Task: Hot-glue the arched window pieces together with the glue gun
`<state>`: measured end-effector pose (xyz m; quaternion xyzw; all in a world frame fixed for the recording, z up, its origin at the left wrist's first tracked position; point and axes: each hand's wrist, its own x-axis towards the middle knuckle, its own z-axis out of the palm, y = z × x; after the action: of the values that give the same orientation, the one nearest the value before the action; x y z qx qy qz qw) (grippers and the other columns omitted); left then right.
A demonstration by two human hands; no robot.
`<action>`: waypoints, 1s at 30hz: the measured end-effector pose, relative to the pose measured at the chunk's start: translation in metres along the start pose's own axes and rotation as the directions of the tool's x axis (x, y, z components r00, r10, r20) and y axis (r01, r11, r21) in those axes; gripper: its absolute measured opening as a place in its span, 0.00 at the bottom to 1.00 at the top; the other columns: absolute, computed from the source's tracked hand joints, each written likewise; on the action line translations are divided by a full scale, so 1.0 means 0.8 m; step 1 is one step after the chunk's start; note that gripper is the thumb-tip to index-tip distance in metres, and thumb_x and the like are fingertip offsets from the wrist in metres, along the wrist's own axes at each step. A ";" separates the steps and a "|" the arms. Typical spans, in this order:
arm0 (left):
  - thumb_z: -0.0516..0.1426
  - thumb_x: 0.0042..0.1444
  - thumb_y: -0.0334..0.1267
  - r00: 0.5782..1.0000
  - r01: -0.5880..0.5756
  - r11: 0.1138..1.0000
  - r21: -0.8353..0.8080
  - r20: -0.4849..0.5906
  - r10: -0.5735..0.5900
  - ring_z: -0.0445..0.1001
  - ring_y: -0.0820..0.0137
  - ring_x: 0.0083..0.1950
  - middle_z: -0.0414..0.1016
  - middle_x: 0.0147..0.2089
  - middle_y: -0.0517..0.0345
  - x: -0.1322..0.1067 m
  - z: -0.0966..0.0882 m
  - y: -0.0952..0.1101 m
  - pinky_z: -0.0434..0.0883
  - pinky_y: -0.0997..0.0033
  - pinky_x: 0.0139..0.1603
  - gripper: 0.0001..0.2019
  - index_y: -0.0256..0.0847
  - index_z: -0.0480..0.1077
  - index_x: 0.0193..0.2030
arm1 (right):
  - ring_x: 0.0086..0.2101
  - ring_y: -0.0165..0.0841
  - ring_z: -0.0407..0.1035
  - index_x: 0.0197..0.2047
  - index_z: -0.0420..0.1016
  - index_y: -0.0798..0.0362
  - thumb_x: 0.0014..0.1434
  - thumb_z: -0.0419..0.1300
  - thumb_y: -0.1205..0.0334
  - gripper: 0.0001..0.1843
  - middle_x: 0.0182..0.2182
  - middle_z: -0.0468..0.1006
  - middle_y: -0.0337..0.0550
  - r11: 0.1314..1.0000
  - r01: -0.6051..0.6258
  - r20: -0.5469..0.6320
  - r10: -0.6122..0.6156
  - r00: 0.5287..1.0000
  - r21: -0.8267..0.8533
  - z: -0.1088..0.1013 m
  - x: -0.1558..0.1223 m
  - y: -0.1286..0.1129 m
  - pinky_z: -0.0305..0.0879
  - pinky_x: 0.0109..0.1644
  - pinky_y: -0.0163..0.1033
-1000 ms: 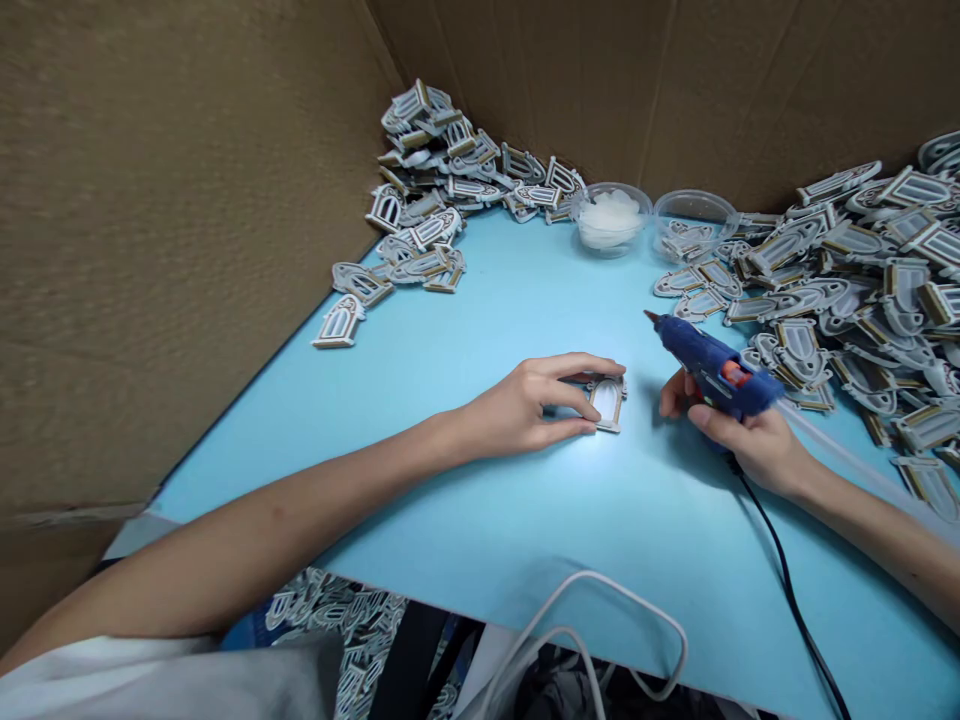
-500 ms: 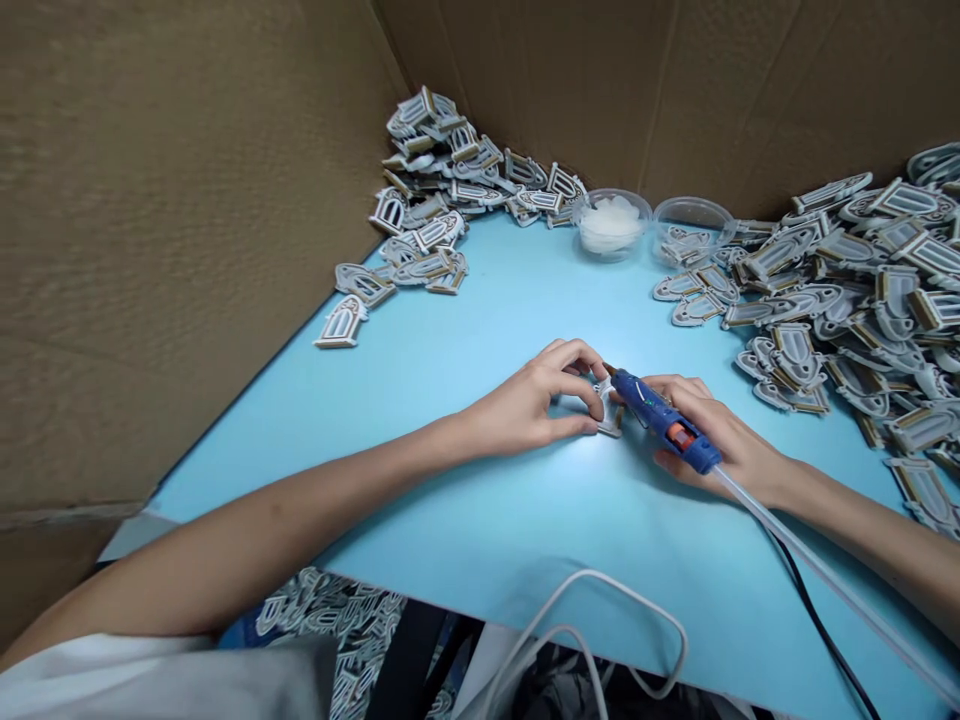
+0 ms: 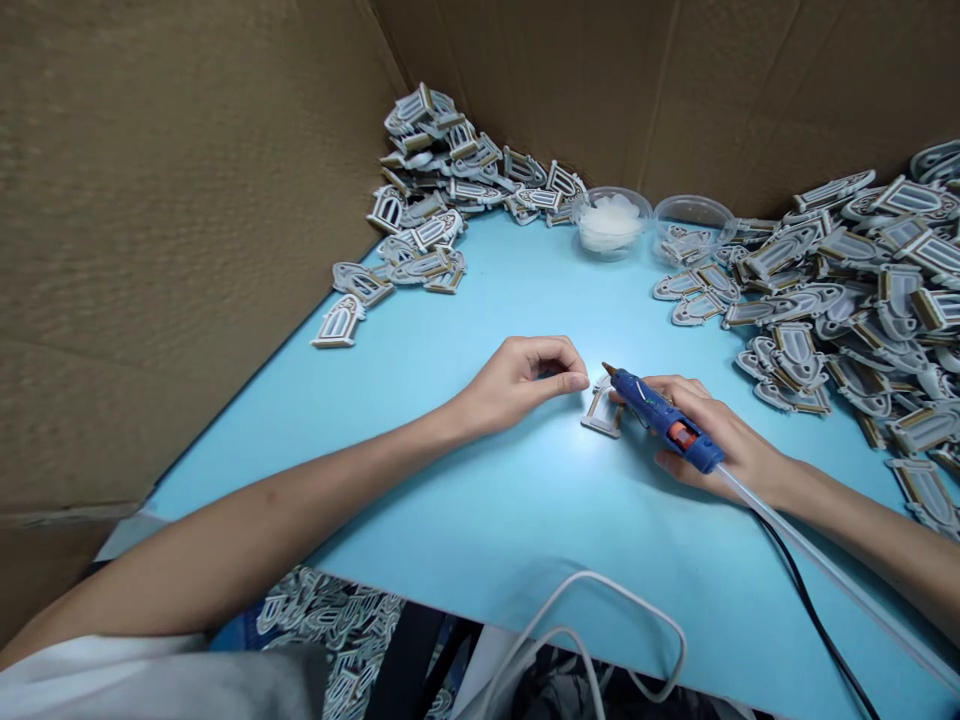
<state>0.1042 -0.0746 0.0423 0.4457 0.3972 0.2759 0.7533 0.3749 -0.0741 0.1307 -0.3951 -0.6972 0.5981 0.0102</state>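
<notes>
My right hand (image 3: 705, 430) is wrapped round a blue hot glue gun (image 3: 660, 412), its nozzle pointing up and left. A clear glue stick (image 3: 795, 530) runs out of the gun's back end. Beneath the nozzle, a small white arched window-shaped piece (image 3: 601, 412) with brown edging lies on the blue tabletop; the gun and my right fingers partly cover it. My left hand (image 3: 525, 375) is just left of that piece, apart from it. Its thumb and forefinger are pinched together, and anything between them is too small to make out.
Similar pieces are heaped at the back left (image 3: 442, 170) and along the right (image 3: 847, 290). Two clear tubs stand at the back, one with whitish translucent bits (image 3: 611, 225), one by the right heap (image 3: 694, 235). A white cable (image 3: 600, 580) loops over the front edge; cardboard walls (image 3: 225, 200) enclose the table.
My left hand has drawn back to the left off the window-shaped piece, its fingers closing into a pinch. More of the piece shows. My right hand and the glue gun have hardly moved.
</notes>
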 end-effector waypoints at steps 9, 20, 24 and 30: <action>0.59 0.69 0.35 0.941 -0.287 0.908 0.306 0.266 0.208 0.78 0.71 0.45 0.79 0.43 0.50 -0.004 -0.002 0.011 0.74 0.71 0.49 0.08 0.37 0.80 0.41 | 0.57 0.47 0.73 0.53 0.71 0.48 0.60 0.62 0.66 0.17 0.59 0.78 0.53 1.000 0.017 -0.021 -0.016 1.000 0.025 0.004 -0.001 0.005 0.64 0.62 0.53; 0.53 0.72 0.32 0.889 -0.448 0.702 0.554 0.358 0.285 0.75 0.71 0.42 0.78 0.41 0.52 -0.013 0.010 0.020 0.71 0.71 0.45 0.12 0.38 0.78 0.40 | 0.56 0.48 0.73 0.48 0.72 0.48 0.60 0.61 0.65 0.12 0.55 0.80 0.51 1.000 0.002 -0.022 -0.001 1.000 0.025 0.005 0.000 0.003 0.65 0.60 0.52; 0.51 0.73 0.32 0.858 -0.514 0.511 0.689 0.425 0.290 0.74 0.69 0.43 0.78 0.44 0.52 -0.014 0.016 0.020 0.68 0.69 0.46 0.12 0.37 0.76 0.41 | 0.54 0.46 0.74 0.47 0.71 0.48 0.62 0.60 0.65 0.10 0.54 0.80 0.50 1.000 0.008 -0.036 -0.007 0.999 0.009 0.008 -0.002 0.007 0.65 0.58 0.50; 0.48 0.76 0.35 0.874 -0.486 0.427 0.763 0.432 0.223 0.70 0.67 0.40 0.76 0.43 0.53 -0.013 0.022 0.018 0.64 0.67 0.43 0.13 0.37 0.72 0.44 | 0.54 0.46 0.73 0.48 0.71 0.48 0.59 0.62 0.65 0.13 0.56 0.80 0.49 1.000 0.009 -0.051 -0.009 0.999 0.013 0.011 -0.005 0.013 0.63 0.58 0.50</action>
<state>0.1126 -0.0844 0.0636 0.8631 0.2715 0.1351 0.4037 0.3791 -0.0843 0.1215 -0.4070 -0.6944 0.5925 0.0332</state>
